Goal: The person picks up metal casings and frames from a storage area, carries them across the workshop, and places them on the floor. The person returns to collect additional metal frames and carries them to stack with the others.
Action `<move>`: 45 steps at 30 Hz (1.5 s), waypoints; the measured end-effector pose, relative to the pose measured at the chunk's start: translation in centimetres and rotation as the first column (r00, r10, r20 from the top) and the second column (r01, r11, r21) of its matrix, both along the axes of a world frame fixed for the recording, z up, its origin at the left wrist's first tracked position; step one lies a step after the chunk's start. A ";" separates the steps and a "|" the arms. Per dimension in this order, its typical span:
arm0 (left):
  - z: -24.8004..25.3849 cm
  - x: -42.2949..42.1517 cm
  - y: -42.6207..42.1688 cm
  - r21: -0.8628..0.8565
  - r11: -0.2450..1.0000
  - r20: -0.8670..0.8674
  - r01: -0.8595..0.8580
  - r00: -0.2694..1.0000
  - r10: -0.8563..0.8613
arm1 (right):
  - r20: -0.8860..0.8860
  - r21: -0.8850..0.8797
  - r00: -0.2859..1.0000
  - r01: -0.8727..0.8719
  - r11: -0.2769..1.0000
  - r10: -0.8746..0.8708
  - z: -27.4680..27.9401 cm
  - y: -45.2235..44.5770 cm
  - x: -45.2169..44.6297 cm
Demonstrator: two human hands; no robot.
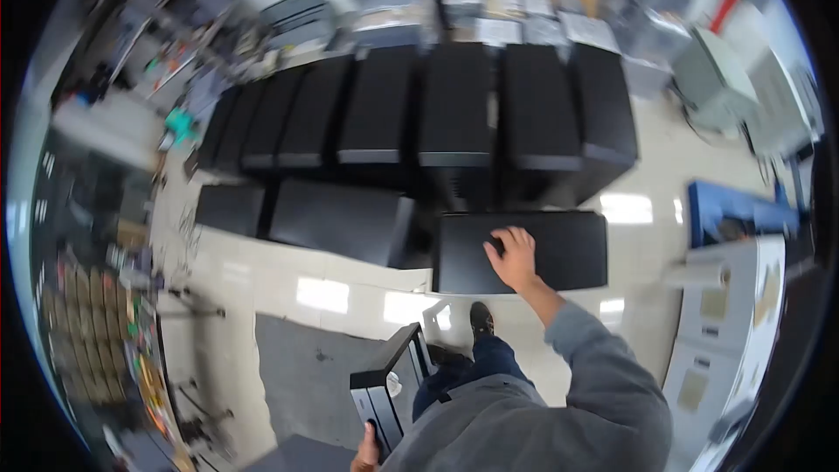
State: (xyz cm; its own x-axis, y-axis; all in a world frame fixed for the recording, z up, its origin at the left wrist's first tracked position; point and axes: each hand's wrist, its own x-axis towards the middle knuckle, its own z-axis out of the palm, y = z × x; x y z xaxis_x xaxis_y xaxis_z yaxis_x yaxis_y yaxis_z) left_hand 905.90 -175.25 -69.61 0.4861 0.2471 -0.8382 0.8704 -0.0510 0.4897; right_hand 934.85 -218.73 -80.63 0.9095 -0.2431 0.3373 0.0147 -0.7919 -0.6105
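Observation:
My right hand [513, 255] rests on the top of a black computer case [568, 249] that stands in front of the row, its fingers a little apart. Low in the view, my left hand [367, 447] grips the lower edge of a black and silver frame-like panel [384, 385], held tilted beside my left leg. The fingers of that hand are partly hidden behind the panel. Behind the case under my right hand stands a row of tall black cases [454, 105]. Left of it is another dark case [336, 218].
A grey mat [306, 376] covers the floor at the lower left. White cartons [725, 323] and a blue object [734, 210] are on the right. Cluttered shelves [157, 35] line the left, and wrapped stacks [384, 0] stand behind the row.

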 end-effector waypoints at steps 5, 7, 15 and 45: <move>-2.5 -3.0 5.2 -0.002 1.000 -0.240 -0.026 0.971 0.024 | -0.127 0.324 0.980 -0.107 0.940 0.156 1.2 9.0 -5.0; -3.8 -3.6 7.0 -0.068 0.991 -0.218 -0.114 0.971 0.096 | -0.248 0.472 0.917 -0.166 0.866 0.312 1.4 13.7 -6.7; -1.7 -3.1 13.4 -0.181 0.949 -0.059 -0.257 0.966 0.251 | -0.572 0.460 0.279 -0.669 0.584 0.771 0.7 29.2 -9.8; 2.4 14.5 50.0 0.020 0.502 -0.090 -0.865 0.499 0.862 | 0.738 0.156 -0.256 -0.836 -0.526 0.625 41.4 84.3 24.1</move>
State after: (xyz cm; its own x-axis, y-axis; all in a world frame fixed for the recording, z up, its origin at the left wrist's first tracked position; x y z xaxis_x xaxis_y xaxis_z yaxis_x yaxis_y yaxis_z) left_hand 920.41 -125.29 -67.20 -0.0233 0.4865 -0.8733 0.5085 0.7579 0.4086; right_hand 958.98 -134.44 -39.27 0.1339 0.5018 0.8546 0.3618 0.7781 -0.5135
